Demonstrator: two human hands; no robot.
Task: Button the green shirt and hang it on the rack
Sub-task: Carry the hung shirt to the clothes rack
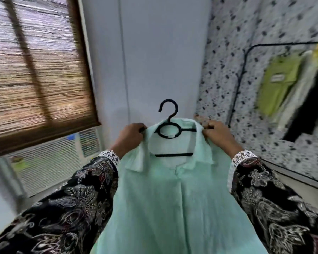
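The green shirt (174,195) hangs on a black hanger (170,125), held up in front of the person at chest height; its front placket looks closed below the collar, though the buttons themselves are too blurred to make out. The left hand (130,136) grips the shirt's shoulder and the end of the hanger at the collar's left edge, fingers curled round them; the right hand (217,133) pinches the collar's right edge, fingers curled over the cloth. The hanger's hook stands free above the collar, touching nothing. Both arms wear dark floral sleeves (77,198) with white lace cuffs. The rack (246,57) (a thin black rail) stands well apart to the right, against a speckled wall; a lime-green garment (277,81) and some paler clothes hang from it. To the left a bamboo blind (35,66) covers a window; a white air conditioner (50,162) sits beneath it.
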